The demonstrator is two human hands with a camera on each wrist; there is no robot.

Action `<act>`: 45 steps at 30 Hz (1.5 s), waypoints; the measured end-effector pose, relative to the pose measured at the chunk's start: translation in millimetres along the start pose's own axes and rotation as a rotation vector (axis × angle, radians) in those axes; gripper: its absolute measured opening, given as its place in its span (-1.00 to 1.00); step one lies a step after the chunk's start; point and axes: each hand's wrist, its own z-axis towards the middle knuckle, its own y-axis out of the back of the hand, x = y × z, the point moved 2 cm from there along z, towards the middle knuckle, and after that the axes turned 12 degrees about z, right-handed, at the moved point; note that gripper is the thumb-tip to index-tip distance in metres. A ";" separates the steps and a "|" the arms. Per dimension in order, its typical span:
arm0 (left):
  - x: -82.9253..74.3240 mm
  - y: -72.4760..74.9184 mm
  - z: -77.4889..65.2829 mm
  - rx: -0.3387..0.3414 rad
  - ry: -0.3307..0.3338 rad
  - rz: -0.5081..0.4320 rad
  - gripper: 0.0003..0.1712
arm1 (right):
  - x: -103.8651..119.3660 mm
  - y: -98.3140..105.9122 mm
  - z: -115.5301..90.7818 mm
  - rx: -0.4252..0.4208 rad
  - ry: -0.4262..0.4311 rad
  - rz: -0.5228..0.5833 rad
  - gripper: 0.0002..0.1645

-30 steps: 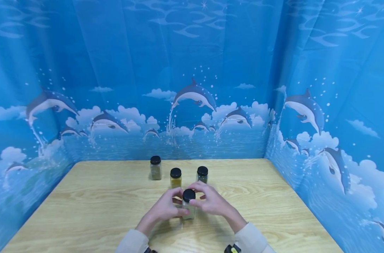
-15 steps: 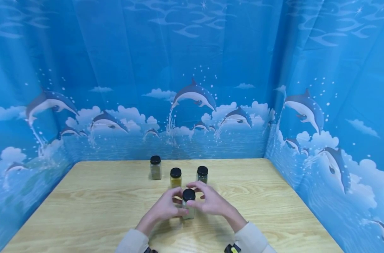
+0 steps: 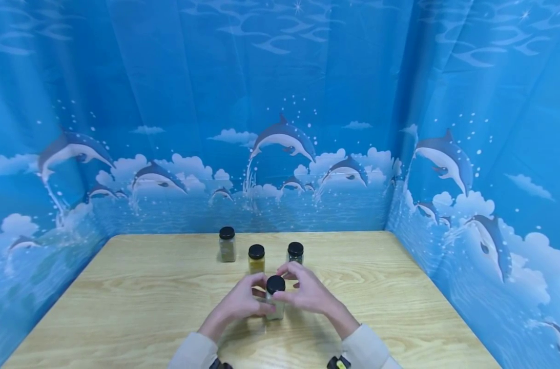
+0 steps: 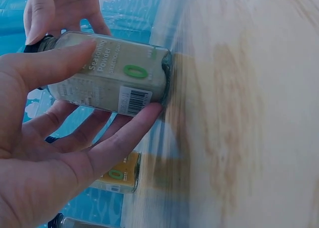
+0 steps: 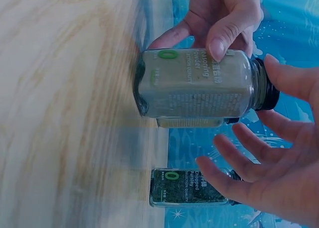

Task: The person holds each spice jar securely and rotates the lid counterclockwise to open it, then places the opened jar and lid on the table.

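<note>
A square glass spice jar [image 3: 277,311] with pale powder and a black screw lid [image 3: 275,284] stands on the table in front of the person. Its label reads "Seasoning Powder" in both wrist views. My left hand [image 3: 242,300] grips the jar's body [image 4: 114,73], thumb across the label and fingers on the opposite side. At the lid [image 5: 269,91], my right hand [image 3: 310,294] has its thumb on one edge and its index finger at the opposite edge. The other right fingers spread away from the jar.
Behind the hands stand a jar of yellow powder [image 3: 256,265], a grey-brown spice jar [image 3: 227,250] farther left, and a chopped parsley jar [image 5: 192,188] on the right. All have black lids. A blue dolphin-print curtain [image 3: 280,102] borders the wooden table [image 3: 137,297].
The right thumb and index finger have shifted slightly around the lid, the index finger now a little farther out. The left hand and the jar have stayed put.
</note>
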 end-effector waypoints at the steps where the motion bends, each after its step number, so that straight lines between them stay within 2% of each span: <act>1: 0.4 -0.1 0.2 0.001 0.006 -0.001 -0.45 | 0.5 0.3 -0.3 0.012 0.004 -0.006 -0.43; 8: 1.7 -0.3 1.0 0.004 0.011 0.006 -0.43 | 2.5 2.1 -1.0 0.090 0.042 -0.032 -0.44; 11: 1.8 -0.6 1.0 0.005 0.010 -0.002 -0.44 | 3.4 2.3 -1.5 0.101 0.034 -0.038 -0.42; 19: 2.3 -1.3 0.8 0.017 0.026 -0.035 -0.47 | 1.7 0.1 -0.8 0.024 -0.018 -0.012 -0.33; 24: 2.3 -1.2 1.0 0.022 0.022 -0.042 -0.47 | -0.6 -1.1 -0.4 -0.011 -0.014 0.002 -0.27; 28: 3.1 -1.3 2.0 0.022 0.017 -0.031 -0.47 | -2.2 -1.3 -0.1 -0.013 -0.006 -0.001 -0.32; 36: 4.9 -0.5 2.4 0.025 0.026 -0.009 -0.46 | 1.7 0.4 -0.4 0.063 0.017 0.003 -0.48; 41: 5.2 -0.8 2.8 0.017 0.022 0.002 -0.46 | 3.7 1.6 -1.3 0.111 0.031 -0.006 -0.47; 45: 5.0 -1.2 3.0 0.016 0.028 0.005 -0.46 | 4.2 2.6 -2.3 0.113 0.027 -0.016 -0.44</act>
